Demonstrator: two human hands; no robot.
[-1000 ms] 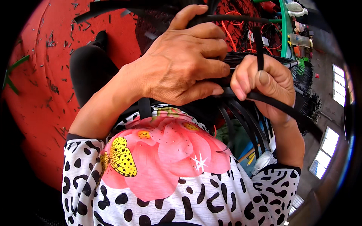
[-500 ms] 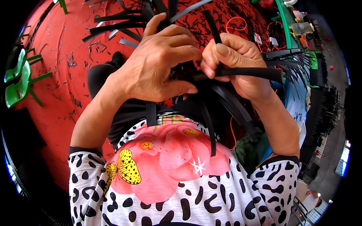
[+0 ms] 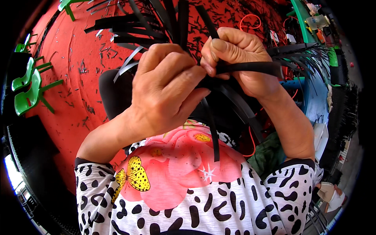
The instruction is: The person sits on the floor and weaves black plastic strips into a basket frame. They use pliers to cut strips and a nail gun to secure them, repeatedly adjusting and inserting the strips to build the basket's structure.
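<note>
My right hand (image 3: 244, 58) is closed in a pinch on a flat black strip (image 3: 250, 68). Another strip end (image 3: 206, 21) sticks up from the same grip. Close against it, my left hand (image 3: 166, 86) curls with bent fingers over the bundle of black strips, its fingertips almost touching the right ones. What lies under the left fingers is mostly hidden. Many long black strips (image 3: 137, 24) fan out beyond the left hand. Other strips (image 3: 237, 102) bend down below the right hand, and one strip (image 3: 213, 131) hangs in front of my patterned shirt.
Small black offcuts (image 3: 82, 67) litter the red floor (image 3: 62, 98). Green chairs (image 3: 29, 92) stand at the left. A stack of thin black strips (image 3: 303, 55) lies at the right by a green-edged table (image 3: 300, 17). A red cord (image 3: 250, 150) runs near my right side. Another person (image 3: 335, 199) is at the lower right.
My left hand has turned and curled its raised fingers inward, drawing closer to the right hand. The right hand keeps its pinch on the strip. The view has shifted slightly.
</note>
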